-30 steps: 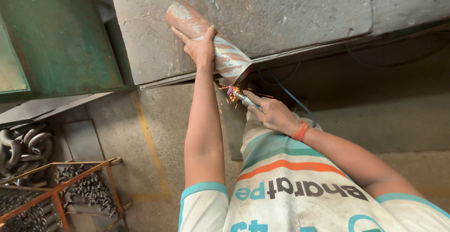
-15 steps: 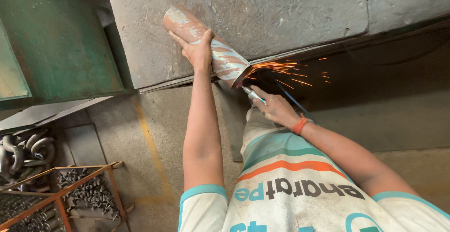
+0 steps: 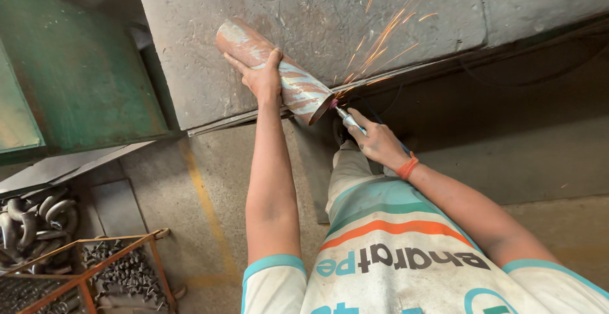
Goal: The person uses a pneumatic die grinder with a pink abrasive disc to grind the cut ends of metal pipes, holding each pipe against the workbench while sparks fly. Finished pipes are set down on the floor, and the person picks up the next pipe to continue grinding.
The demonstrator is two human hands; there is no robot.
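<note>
A rusty metal pipe lies tilted on a grey steel table, its open end overhanging the table's front edge. My left hand presses down on the pipe's middle and holds it there. My right hand grips a slim pen-like grinder, with an orange band at that wrist. The grinder's tip touches the rim of the pipe's open end. Orange sparks fly up and to the right across the table top.
A green metal cabinet stands at the left. Curved pipe bends and an orange-framed rack of small metal parts sit at the lower left. A yellow line runs along the concrete floor under my arms.
The sparks have grown and now shoot up and to the right instead of sideways. Both hands stay on the pipe and the grinder.
</note>
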